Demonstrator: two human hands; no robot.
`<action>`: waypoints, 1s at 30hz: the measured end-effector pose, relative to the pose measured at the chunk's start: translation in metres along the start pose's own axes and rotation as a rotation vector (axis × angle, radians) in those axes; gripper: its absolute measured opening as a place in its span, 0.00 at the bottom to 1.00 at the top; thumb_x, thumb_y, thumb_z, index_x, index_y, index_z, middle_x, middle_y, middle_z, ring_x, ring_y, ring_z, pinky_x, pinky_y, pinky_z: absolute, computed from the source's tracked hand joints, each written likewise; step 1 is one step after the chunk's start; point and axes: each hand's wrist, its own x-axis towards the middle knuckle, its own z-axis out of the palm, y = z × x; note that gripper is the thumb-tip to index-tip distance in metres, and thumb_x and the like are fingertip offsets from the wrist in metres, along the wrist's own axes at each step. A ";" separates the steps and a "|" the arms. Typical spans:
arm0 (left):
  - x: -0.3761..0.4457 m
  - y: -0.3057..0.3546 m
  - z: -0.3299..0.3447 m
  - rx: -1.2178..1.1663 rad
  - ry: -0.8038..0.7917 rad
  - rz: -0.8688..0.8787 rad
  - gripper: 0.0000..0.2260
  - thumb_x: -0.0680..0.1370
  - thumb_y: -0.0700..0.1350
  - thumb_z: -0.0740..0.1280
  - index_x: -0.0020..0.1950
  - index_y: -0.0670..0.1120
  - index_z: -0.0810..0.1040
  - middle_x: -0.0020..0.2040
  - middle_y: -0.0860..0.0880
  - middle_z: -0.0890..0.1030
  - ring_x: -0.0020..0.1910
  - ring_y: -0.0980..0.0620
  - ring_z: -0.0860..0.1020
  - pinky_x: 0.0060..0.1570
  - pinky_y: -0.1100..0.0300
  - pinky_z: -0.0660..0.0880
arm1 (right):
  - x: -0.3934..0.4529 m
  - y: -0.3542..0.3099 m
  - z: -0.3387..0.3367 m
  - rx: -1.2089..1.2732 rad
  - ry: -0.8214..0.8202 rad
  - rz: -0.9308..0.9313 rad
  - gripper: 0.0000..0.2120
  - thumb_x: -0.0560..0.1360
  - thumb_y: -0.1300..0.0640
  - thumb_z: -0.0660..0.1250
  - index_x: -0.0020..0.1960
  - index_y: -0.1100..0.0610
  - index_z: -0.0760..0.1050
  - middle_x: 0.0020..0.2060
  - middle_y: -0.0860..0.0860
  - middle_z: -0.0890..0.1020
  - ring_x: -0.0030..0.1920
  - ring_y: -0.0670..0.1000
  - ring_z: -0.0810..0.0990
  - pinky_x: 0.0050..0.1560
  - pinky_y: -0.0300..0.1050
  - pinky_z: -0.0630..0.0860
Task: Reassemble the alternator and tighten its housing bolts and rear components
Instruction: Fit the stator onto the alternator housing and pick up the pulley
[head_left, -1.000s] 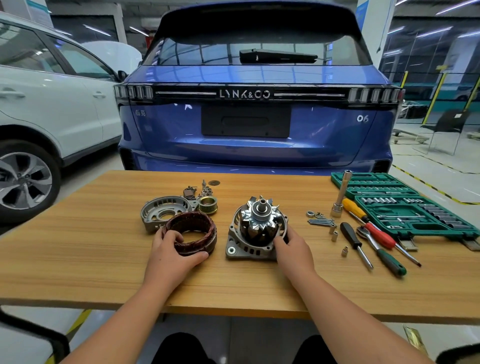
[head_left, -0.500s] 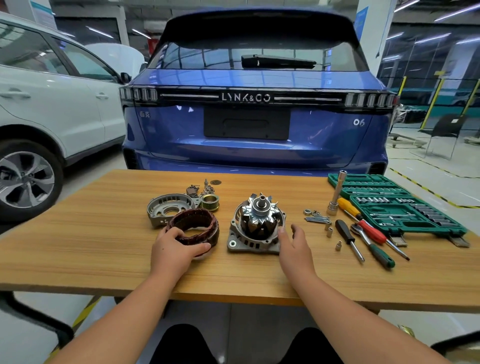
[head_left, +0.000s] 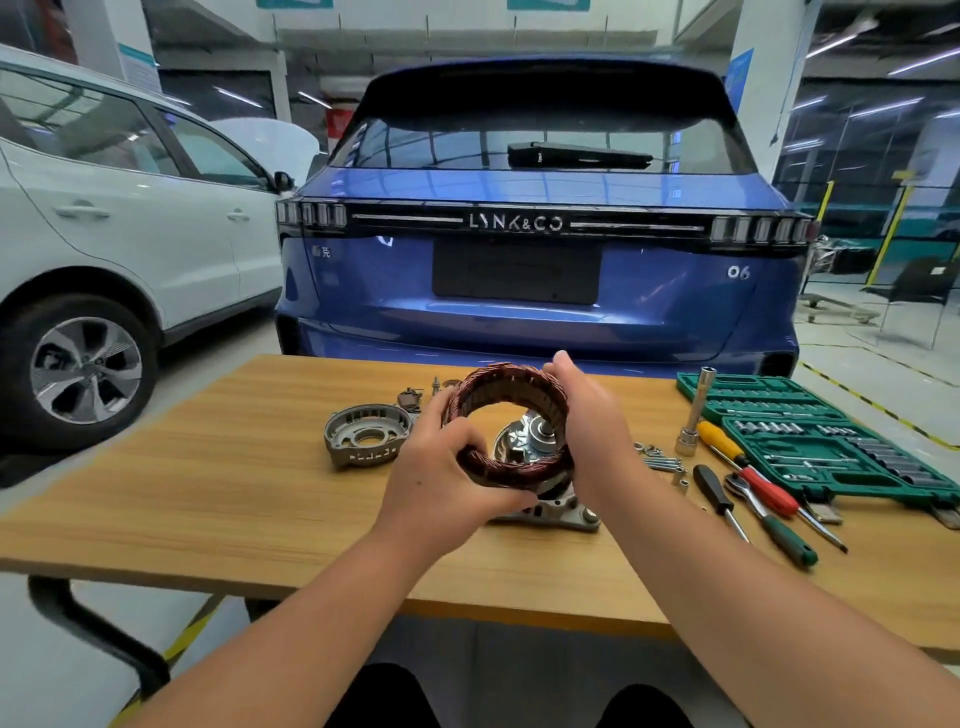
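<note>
Both hands hold the copper-wound stator ring (head_left: 506, 387) tilted in the air just above the rotor. My left hand (head_left: 441, 467) grips its near-left rim and my right hand (head_left: 592, 436) grips its right side. Through the ring I see the silver rotor with its shaft (head_left: 535, 439), standing in the front housing (head_left: 563, 512) on the wooden table (head_left: 208, 499). The grey rear housing cover (head_left: 363, 434) lies to the left. Small rear parts (head_left: 413, 397) lie behind it, partly hidden by the ring.
Loose bolts and nuts (head_left: 660, 460) lie right of the rotor. A tall socket (head_left: 693, 415), screwdrivers (head_left: 748, 475), a ratchet (head_left: 769, 519) and an open green socket case (head_left: 831, 441) fill the table's right side. A blue car (head_left: 535, 249) stands behind the table, a white car (head_left: 104, 234) at the left.
The stator ring has been lifted off the table and carried right, over the rotor. My right hand left the front housing and took hold of the ring's right side.
</note>
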 end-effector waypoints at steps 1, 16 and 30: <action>0.001 0.004 0.003 -0.023 -0.014 0.031 0.21 0.58 0.56 0.84 0.41 0.57 0.75 0.73 0.60 0.68 0.71 0.66 0.63 0.66 0.76 0.56 | 0.000 -0.002 -0.004 0.015 0.024 -0.031 0.17 0.77 0.37 0.62 0.41 0.45 0.83 0.40 0.49 0.84 0.47 0.54 0.82 0.50 0.57 0.79; 0.057 0.021 0.055 -0.926 0.027 -0.440 0.25 0.76 0.69 0.54 0.63 0.59 0.78 0.64 0.56 0.82 0.68 0.56 0.76 0.74 0.47 0.66 | 0.017 0.016 -0.022 0.093 0.197 -0.165 0.24 0.71 0.27 0.55 0.44 0.39 0.84 0.43 0.42 0.86 0.50 0.46 0.82 0.57 0.50 0.72; 0.074 -0.025 0.097 -0.999 -0.009 -0.602 0.28 0.83 0.66 0.50 0.70 0.51 0.76 0.62 0.47 0.84 0.63 0.48 0.81 0.67 0.44 0.74 | 0.055 0.048 -0.030 0.010 0.119 -0.116 0.23 0.69 0.25 0.56 0.41 0.36 0.83 0.43 0.46 0.86 0.45 0.43 0.84 0.50 0.49 0.74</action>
